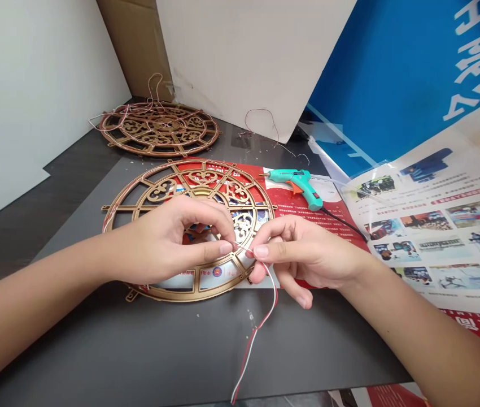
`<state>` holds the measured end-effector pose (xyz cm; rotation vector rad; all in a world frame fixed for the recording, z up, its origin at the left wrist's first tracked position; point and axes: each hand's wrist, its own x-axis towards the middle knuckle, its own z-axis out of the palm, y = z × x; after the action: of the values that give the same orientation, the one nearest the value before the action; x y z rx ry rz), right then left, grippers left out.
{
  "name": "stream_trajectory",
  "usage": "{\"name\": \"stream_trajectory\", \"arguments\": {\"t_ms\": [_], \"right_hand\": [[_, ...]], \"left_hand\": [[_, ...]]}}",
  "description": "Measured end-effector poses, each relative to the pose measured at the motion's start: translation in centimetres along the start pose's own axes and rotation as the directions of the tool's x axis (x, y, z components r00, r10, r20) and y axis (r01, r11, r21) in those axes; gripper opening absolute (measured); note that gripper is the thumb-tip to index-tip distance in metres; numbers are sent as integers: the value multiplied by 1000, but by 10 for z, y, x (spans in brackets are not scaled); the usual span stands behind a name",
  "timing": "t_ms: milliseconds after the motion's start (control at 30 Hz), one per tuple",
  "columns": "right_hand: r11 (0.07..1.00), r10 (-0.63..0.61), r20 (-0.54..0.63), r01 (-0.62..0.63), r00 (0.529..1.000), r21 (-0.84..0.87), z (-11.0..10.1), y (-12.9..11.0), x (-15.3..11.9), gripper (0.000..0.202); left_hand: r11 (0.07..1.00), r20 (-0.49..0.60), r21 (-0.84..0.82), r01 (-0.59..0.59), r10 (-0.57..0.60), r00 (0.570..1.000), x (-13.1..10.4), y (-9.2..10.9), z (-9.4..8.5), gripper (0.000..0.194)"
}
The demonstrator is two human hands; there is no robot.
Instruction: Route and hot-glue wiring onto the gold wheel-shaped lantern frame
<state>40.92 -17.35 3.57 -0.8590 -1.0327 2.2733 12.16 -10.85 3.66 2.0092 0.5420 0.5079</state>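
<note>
A thin red and white wire (274, 294) runs between my two hands and hangs down toward the front edge of the dark grey board. My left hand (189, 237) pinches it between thumb and forefinger. Close beside, my right hand (295, 251) pinches the same wire with thumb and forefinger, its lower fingers loosely curled. Both hands are above the right front part of a round gold openwork frame (161, 291), which has scroll ornaments and spokes. Wire lies along the frame's left rim. My left hand and forearm hide part of the frame.
A teal glue gun (297, 181) with an orange trigger lies right of the frame, its black cord trailing right. Behind is a second round frame (159, 150) with tangled wire. A loose wire (276, 127) lies near white panels. Printed sheets (435, 226) stand at right.
</note>
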Motion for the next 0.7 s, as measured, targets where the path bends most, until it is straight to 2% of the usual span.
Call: {"name": "stream_trajectory", "arguments": {"t_ms": [333,533,700], "right_hand": [[996,43,142,-53,989,68,-7,5,2,44],[1000,6,67,-5,998,-17,2,4,1,30],[994,51,114,-40,992,-98,-1,3,1,18]], "left_hand": [[1000,5,-6,-11,11,1000,2,-2,2,26],[999,-31,29,-27,28,999,1,-1,0,25],[997,-52,56,-44,47,998,3,1,1,24]]}}
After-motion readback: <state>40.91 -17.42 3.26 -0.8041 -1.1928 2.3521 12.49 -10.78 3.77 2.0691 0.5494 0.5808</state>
